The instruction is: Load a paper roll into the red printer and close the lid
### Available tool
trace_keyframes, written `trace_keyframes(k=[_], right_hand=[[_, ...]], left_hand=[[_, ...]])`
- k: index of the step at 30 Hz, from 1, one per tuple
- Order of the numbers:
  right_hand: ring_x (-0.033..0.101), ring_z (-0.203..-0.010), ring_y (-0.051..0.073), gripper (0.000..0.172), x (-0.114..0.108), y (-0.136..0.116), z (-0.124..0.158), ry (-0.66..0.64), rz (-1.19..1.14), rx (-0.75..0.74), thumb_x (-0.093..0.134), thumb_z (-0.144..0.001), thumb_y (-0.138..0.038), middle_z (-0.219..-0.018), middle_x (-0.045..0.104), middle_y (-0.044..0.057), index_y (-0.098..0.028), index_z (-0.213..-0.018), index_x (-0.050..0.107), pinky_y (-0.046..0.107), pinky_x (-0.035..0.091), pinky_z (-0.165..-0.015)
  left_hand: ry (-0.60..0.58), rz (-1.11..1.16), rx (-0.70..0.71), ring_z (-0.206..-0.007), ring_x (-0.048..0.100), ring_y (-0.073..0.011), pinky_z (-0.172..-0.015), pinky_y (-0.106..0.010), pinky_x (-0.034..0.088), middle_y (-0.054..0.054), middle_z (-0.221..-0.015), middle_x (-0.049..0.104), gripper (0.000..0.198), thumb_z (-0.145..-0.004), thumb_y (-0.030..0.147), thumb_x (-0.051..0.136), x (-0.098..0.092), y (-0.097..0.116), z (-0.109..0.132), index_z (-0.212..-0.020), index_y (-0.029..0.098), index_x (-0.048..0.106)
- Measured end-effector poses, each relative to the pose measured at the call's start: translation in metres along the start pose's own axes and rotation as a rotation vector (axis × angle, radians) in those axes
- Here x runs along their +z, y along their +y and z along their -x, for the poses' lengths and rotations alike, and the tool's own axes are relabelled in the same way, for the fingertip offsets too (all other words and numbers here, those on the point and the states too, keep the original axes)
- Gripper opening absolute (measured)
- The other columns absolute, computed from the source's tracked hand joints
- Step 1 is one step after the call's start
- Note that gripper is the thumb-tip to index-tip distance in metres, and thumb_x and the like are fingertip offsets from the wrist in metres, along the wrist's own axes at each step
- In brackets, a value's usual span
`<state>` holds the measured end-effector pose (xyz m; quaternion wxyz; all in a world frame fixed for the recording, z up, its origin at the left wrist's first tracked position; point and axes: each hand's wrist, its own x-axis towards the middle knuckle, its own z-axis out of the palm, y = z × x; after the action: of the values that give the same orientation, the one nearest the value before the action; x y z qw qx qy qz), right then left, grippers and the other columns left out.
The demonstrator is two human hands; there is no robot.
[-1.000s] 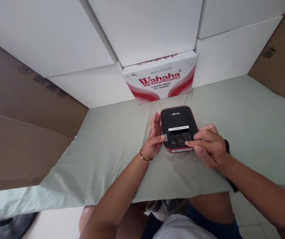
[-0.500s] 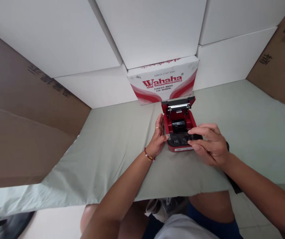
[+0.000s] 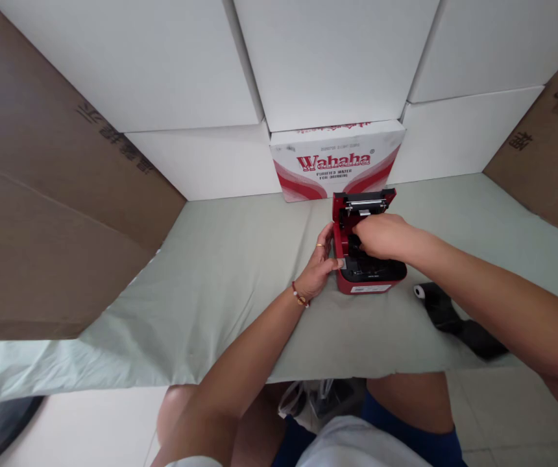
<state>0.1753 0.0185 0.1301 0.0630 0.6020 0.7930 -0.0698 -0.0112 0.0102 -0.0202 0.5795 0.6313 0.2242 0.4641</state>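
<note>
A small red and black printer [image 3: 374, 275] stands on the pale green cloth [image 3: 240, 292], its lid [image 3: 364, 200] tipped up and back. My left hand [image 3: 322, 266] lies against the printer's left side, fingers flat, thumb on its front corner. My right hand [image 3: 381, 235] reaches down into the open compartment; its fingertips are hidden inside, so what they touch cannot be seen.
A black object with a white end [image 3: 449, 316] lies on the cloth right of the printer, under my right forearm. A red and white Wahaha carton [image 3: 337, 159] stands behind the printer. White boxes [image 3: 327, 58] and brown cardboard [image 3: 40, 214] wall in the cloth.
The printer's lid went from closed to swung up. My right hand moved from the front edge into the open compartment. The left hand stayed on the side.
</note>
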Motion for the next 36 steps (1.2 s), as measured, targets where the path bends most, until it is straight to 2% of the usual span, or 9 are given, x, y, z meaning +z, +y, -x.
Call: trace_keyframes(k=[6,11,13,17,18,20,24,28,36], right_hand=[[0.080,-0.089,0.034,0.024,0.006,-0.009,0.003,0.015,0.070,0.053,0.079,-0.080,-0.021,-0.103,0.084,0.018,-0.021,-0.104,0.083,0.039,0.058,-0.068],[0.078,-0.088,0.034,0.028,-0.012,-0.019,0.045,0.146,-0.016,0.086,0.067,-0.094,-0.033,-0.111,0.081,0.019,-0.020,-0.118,0.074,0.040,0.055,-0.068],[0.075,-0.079,0.029,0.028,-0.024,-0.007,0.074,0.241,-0.222,0.069,0.064,-0.099,-0.048,-0.100,0.082,0.012,-0.025,-0.110,0.075,0.038,0.053,-0.066],[0.053,-0.044,0.019,0.069,-0.031,0.060,0.123,0.398,-0.473,0.210,0.055,-0.089,-0.091,-0.061,0.068,0.002,-0.031,-0.111,0.079,0.036,0.037,-0.045],[0.047,-0.039,0.018,0.073,-0.026,0.078,0.129,0.387,-0.463,0.265,0.056,-0.084,-0.096,-0.052,0.061,0.001,-0.031,-0.109,0.080,0.036,0.033,-0.041],[0.054,-0.044,0.019,0.069,-0.009,0.106,0.131,0.292,-0.492,0.236,0.064,-0.079,-0.095,-0.057,0.067,0.005,-0.030,-0.097,0.081,0.036,0.039,-0.044],[0.077,-0.083,0.028,0.058,0.040,0.107,0.122,-0.032,-0.650,0.067,0.067,-0.085,-0.081,-0.095,0.084,0.008,-0.027,-0.100,0.082,0.039,0.061,-0.075],[0.077,-0.112,0.034,0.059,0.075,0.102,0.137,0.116,-0.694,0.201,0.055,-0.094,-0.068,-0.129,0.081,0.012,-0.025,-0.128,0.078,0.049,0.061,-0.102],[0.077,-0.114,0.035,0.045,0.104,0.120,0.172,0.081,-0.711,0.100,0.060,-0.088,-0.050,-0.127,0.081,0.013,-0.027,-0.121,0.080,0.052,0.062,-0.099]], left_hand=[[0.002,0.008,0.008,-0.167,0.035,-0.0311,-0.134,-0.055,0.034,-0.011,-0.182,0.030,0.097,-0.087,0.052,0.072,0.000,-0.007,-0.004,-0.169,0.033,0.025],[-0.006,-0.004,0.037,-0.166,0.036,-0.0309,-0.134,-0.055,0.034,-0.010,-0.181,0.033,0.095,-0.088,0.054,0.072,-0.002,-0.012,-0.005,-0.168,0.035,0.025],[-0.003,-0.012,0.036,-0.166,0.038,-0.0308,-0.133,-0.055,0.036,-0.010,-0.181,0.033,0.094,-0.089,0.055,0.071,-0.002,-0.014,-0.005,-0.168,0.036,0.025],[-0.010,-0.061,0.055,-0.164,0.040,-0.0300,-0.131,-0.054,0.039,-0.010,-0.180,0.033,0.091,-0.092,0.057,0.068,-0.003,-0.014,-0.005,-0.169,0.035,0.024],[-0.011,-0.051,0.054,-0.164,0.040,-0.0300,-0.131,-0.054,0.039,-0.010,-0.180,0.034,0.091,-0.092,0.056,0.068,-0.003,-0.013,-0.005,-0.169,0.035,0.025],[-0.008,0.005,0.032,-0.164,0.040,-0.0306,-0.132,-0.054,0.038,-0.010,-0.178,0.037,0.093,-0.090,0.055,0.071,-0.002,-0.009,-0.005,-0.169,0.035,0.026],[0.021,0.186,-0.050,-0.166,0.035,-0.0327,-0.135,-0.054,0.031,-0.007,-0.178,0.037,0.097,-0.080,0.050,0.081,0.001,0.003,-0.004,-0.164,0.035,0.035],[0.049,0.275,-0.084,-0.167,0.030,-0.0340,-0.137,-0.054,0.025,-0.006,-0.179,0.036,0.097,-0.074,0.046,0.086,0.004,0.010,-0.003,-0.160,0.035,0.042],[0.063,0.296,-0.105,-0.166,0.033,-0.0333,-0.138,-0.054,0.024,-0.005,-0.177,0.039,0.094,-0.072,0.043,0.087,0.004,0.016,-0.003,-0.156,0.035,0.046]])
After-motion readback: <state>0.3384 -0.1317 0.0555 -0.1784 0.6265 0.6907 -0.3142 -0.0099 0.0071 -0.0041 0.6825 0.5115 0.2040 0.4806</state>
